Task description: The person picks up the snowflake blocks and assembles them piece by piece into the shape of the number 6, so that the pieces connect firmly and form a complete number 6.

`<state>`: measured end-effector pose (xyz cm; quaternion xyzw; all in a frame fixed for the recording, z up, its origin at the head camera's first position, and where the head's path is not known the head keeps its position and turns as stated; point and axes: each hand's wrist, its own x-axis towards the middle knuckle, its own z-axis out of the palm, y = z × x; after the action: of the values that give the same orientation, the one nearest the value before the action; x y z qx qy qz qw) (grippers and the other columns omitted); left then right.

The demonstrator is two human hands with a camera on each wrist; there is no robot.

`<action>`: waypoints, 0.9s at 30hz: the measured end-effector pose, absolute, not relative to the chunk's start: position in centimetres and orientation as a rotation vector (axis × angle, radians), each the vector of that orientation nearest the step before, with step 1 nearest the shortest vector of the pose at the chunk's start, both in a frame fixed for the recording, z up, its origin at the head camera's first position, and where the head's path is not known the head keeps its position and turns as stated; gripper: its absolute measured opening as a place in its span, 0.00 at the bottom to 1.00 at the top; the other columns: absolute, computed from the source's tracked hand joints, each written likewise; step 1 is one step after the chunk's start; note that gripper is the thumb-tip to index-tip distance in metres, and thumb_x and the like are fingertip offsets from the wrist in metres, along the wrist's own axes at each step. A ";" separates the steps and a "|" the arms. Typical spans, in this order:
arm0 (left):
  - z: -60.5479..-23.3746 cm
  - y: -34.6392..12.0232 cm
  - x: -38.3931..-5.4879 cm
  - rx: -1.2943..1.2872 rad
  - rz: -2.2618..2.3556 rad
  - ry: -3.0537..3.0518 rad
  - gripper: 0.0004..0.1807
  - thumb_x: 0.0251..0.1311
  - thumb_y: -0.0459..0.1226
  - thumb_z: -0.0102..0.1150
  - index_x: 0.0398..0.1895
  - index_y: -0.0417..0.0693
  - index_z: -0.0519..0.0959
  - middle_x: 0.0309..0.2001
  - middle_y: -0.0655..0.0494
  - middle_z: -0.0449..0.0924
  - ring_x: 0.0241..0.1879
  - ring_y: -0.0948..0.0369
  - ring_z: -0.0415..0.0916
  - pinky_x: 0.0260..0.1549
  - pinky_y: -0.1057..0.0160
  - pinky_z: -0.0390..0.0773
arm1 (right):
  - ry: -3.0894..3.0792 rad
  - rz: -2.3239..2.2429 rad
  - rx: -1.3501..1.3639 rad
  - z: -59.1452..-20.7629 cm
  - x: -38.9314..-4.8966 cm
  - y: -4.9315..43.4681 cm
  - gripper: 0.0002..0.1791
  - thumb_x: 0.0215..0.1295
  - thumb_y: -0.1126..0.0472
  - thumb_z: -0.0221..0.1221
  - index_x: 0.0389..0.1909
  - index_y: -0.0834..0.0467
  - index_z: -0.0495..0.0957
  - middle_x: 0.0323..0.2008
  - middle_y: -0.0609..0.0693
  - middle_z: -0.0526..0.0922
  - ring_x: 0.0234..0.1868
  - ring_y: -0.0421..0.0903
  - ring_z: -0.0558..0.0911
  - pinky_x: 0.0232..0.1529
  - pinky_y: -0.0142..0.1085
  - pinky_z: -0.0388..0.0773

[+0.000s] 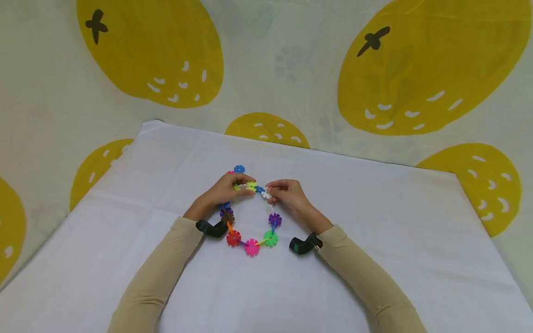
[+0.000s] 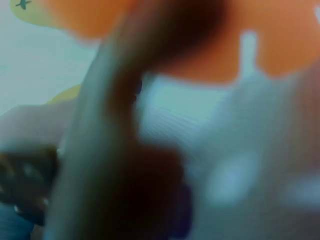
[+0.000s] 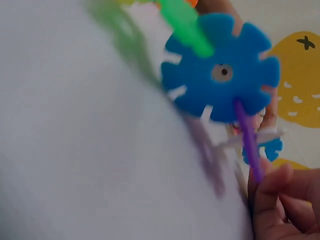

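Note:
A chain of notched plastic discs curves in a ring between the hands in the head view. My left hand (image 1: 225, 190) holds the upper left of it, a yellow disc (image 1: 251, 186) between thumb and fingers. Beside that disc a small blue disc (image 1: 259, 189) joins on, then a white disc (image 1: 266, 193), which my right hand (image 1: 291, 195) pinches at its edge. Purple (image 1: 275, 219), green (image 1: 270, 238), pink (image 1: 251, 247) and red discs (image 1: 233, 238) form the lower curve. A large blue disc (image 3: 197, 75) fills the right wrist view. In the left wrist view an orange disc (image 2: 200, 67) looms, blurred.
Another blue disc (image 1: 239, 169) sticks out beyond the left hand. White cloth (image 1: 374, 222) covers the table, and a curtain with yellow fruit prints (image 1: 166, 55) hangs behind it. Each wrist wears a black strapped camera, such as the right one (image 1: 305, 244).

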<state>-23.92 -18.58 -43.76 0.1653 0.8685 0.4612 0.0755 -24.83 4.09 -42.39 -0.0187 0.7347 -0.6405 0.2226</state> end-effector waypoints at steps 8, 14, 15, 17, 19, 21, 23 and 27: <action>-43.7 -18.4 -23.9 0.468 1.350 2.612 0.22 0.59 0.43 0.67 0.54 0.45 0.78 0.47 0.50 0.81 0.45 0.56 0.73 0.46 0.61 0.73 | 2.137 -1.655 -0.245 -42.6 -23.9 5.7 0.19 0.69 0.59 0.59 0.55 0.66 0.71 0.32 0.55 0.82 0.25 0.41 0.79 0.32 0.30 0.76; -43.6 -18.4 -23.9 0.463 1.356 2.601 0.21 0.60 0.40 0.65 0.55 0.45 0.78 0.48 0.50 0.80 0.47 0.55 0.73 0.49 0.59 0.72 | 2.285 -1.427 -0.489 -42.2 -22.2 6.5 0.18 0.59 0.58 0.68 0.40 0.62 0.72 0.26 0.49 0.75 0.25 0.42 0.71 0.27 0.30 0.69; -43.6 -18.4 -23.9 0.473 1.360 2.600 0.21 0.60 0.39 0.65 0.55 0.44 0.77 0.48 0.49 0.80 0.47 0.55 0.73 0.49 0.58 0.72 | 2.296 -1.394 -0.553 -42.1 -22.0 6.6 0.17 0.58 0.59 0.69 0.39 0.62 0.73 0.26 0.49 0.74 0.26 0.42 0.71 0.27 0.30 0.68; -43.6 -18.5 -23.9 0.486 1.369 2.598 0.20 0.60 0.39 0.64 0.55 0.43 0.77 0.48 0.49 0.80 0.47 0.55 0.73 0.49 0.58 0.72 | 2.312 -1.357 -0.654 -42.1 -21.6 6.7 0.14 0.57 0.61 0.69 0.37 0.62 0.74 0.27 0.48 0.74 0.26 0.42 0.70 0.27 0.30 0.67; -43.5 -18.5 -23.9 0.506 1.377 2.594 0.21 0.61 0.39 0.64 0.56 0.43 0.77 0.49 0.49 0.80 0.47 0.55 0.73 0.49 0.58 0.72 | 2.336 -1.337 -0.694 -42.1 -21.3 6.8 0.12 0.58 0.63 0.68 0.36 0.62 0.75 0.27 0.48 0.75 0.26 0.42 0.71 0.27 0.29 0.68; -43.6 -18.5 -23.8 0.532 1.391 2.585 0.21 0.61 0.37 0.63 0.57 0.43 0.77 0.49 0.48 0.79 0.48 0.55 0.73 0.49 0.59 0.72 | 2.354 -1.351 -0.680 -42.1 -21.1 7.0 0.10 0.59 0.64 0.67 0.36 0.62 0.76 0.27 0.49 0.76 0.27 0.42 0.72 0.28 0.29 0.70; -43.6 -18.6 -23.8 0.564 1.404 2.573 0.21 0.61 0.35 0.61 0.58 0.42 0.76 0.49 0.48 0.79 0.47 0.55 0.72 0.49 0.59 0.72 | 2.374 -1.388 -0.644 -42.2 -21.2 7.2 0.09 0.60 0.65 0.66 0.36 0.64 0.76 0.28 0.51 0.78 0.29 0.42 0.74 0.29 0.30 0.72; -43.4 -18.7 -23.5 0.606 1.418 2.549 0.22 0.61 0.31 0.57 0.61 0.42 0.75 0.46 0.47 0.77 0.45 0.54 0.69 0.47 0.59 0.71 | 2.424 -1.471 -0.549 -42.3 -21.5 7.6 0.08 0.61 0.65 0.65 0.37 0.64 0.77 0.31 0.53 0.80 0.30 0.43 0.75 0.30 0.29 0.74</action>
<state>-23.52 -18.67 -43.37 0.2026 0.8529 0.4744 0.0811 -21.46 7.65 -42.31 -0.1885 0.8325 -0.5054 0.1264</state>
